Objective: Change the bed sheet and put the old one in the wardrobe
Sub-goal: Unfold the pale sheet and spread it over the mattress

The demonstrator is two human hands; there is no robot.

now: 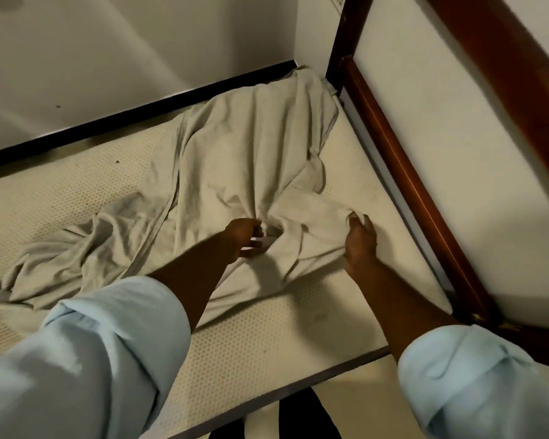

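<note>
A crumpled beige bed sheet (235, 160) lies loose across the bare mattress (267, 337), reaching from the far corner to the left side. My left hand (243, 237) grips a bunched fold near the sheet's middle, fingers curled into the cloth. About a hand's width to its right, my right hand (360, 239) pinches another gathered fold of the same sheet. Both forearms reach forward out of rolled light blue sleeves.
The mattress has a honeycomb-patterned cover. A dark wooden headboard frame (403, 172) with a white panel runs along its right side. White walls with a dark edge strip (133, 118) close off the far side. A striped floor covering (298, 416) shows below the mattress's near edge.
</note>
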